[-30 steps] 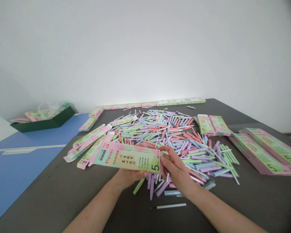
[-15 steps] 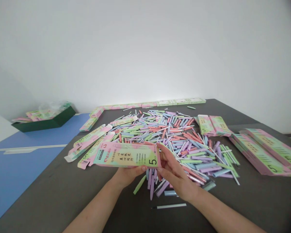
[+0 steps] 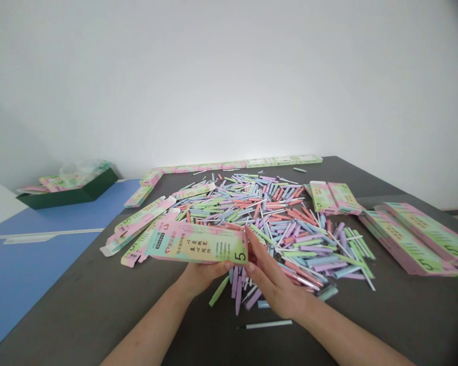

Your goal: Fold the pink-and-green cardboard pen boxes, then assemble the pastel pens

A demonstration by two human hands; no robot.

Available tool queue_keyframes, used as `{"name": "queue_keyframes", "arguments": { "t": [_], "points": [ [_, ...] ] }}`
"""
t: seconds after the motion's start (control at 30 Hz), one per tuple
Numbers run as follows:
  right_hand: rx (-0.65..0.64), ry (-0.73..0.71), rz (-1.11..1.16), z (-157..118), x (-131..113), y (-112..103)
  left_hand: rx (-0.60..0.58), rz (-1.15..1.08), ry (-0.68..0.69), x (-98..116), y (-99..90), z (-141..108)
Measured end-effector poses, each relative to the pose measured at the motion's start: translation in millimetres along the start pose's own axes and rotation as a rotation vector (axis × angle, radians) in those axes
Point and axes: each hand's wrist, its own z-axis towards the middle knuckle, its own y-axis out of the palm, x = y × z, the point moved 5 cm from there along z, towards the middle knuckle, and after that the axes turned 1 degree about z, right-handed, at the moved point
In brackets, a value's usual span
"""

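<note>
A long pastel carton (image 3: 196,243), shaded pink to green with a printed "5" at its right end, held nearly level over the near edge of a heap of coloured pens (image 3: 267,223) on the dark tabletop (image 3: 99,310). The left hand (image 3: 202,279) supports it, fingers curled beneath; the right hand (image 3: 273,282) has fingers (image 3: 256,259) spread, tips against the carton's right end.
</note>
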Motion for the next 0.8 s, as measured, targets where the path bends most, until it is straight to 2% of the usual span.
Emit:
{"name": "queue_keyframes", "arguments": {
  "t": [0.13,0.23,0.33,0.47,0.57,0.7,0.8],
  "points": [
    [0.116,0.015,0.05,0.6,1.8,-4.3,0.018,-0.059,0.019,-6.7,-1.3,2.8],
    [0.084,-0.006,-0.07,2.1,-2.6,-2.4,0.011,-0.04,0.009,-3.3,-0.2,4.2],
    [0.036,-0.068,-0.216,2.3,-7.7,2.1,0.003,0.09,-0.044,3.8,0.5,4.6],
    [-0.046,-0.045,-0.297,3.8,-7.7,9.5,0.041,0.22,-0.077,6.4,-4.3,4.2],
    [-0.029,-0.008,-0.284,8.0,-8.4,8.6,0.085,0.157,-0.089,-1.2,-10.2,5.4],
    [0.124,0.04,-0.299,15.3,-10.0,-4.7,0.05,0.031,-0.07,-7.7,-10.1,9.2],
    [0.069,0.001,-0.3,20.3,-15.5,-7.9,0.015,-0.073,-0.084,-10.9,-8.7,10.2]
  ]
}}
